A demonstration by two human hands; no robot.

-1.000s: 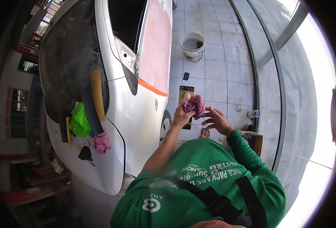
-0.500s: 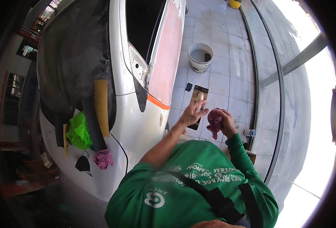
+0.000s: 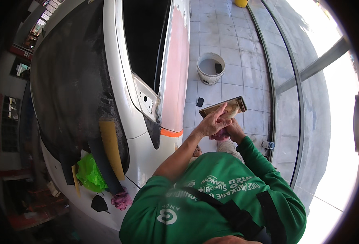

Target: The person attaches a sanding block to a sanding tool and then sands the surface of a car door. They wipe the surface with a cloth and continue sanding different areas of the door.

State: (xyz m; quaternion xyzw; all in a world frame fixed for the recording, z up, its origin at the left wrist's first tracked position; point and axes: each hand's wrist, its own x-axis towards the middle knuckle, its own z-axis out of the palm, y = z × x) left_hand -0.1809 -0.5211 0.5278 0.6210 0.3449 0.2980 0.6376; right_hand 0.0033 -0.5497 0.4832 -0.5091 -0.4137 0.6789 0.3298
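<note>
My left hand (image 3: 209, 125) grips a long sanding block (image 3: 240, 101) by its pale handle, the fingers stretched along it and the thumb on the near side. The block is tilted crosswise in front of me. Right up against it, my right hand (image 3: 235, 130) is closed on a crumpled purple cloth (image 3: 219, 137), which hangs below both hands. Part of the cloth and the right fingertips are hidden behind my left hand. To the left stands a white car (image 3: 141, 142) with a pink-coated door panel (image 3: 174, 77) and orange tape (image 3: 171, 133) along its lower end.
A white bucket (image 3: 206, 79) of greyish water stands on the tiled floor, a dark pad inside. Another small dark pad (image 3: 200, 101) lies nearer. A bottle (image 3: 267, 144) is by the glass wall. On the car rest a green bag (image 3: 91, 173), sanding strips (image 3: 113, 148), a pink cloth (image 3: 121, 199) and a black mask (image 3: 100, 203).
The sanding block has swung from lengthwise to crosswise and come up to the right. My right hand with the cloth has moved in beside my left hand. The view has shifted slightly.
</note>
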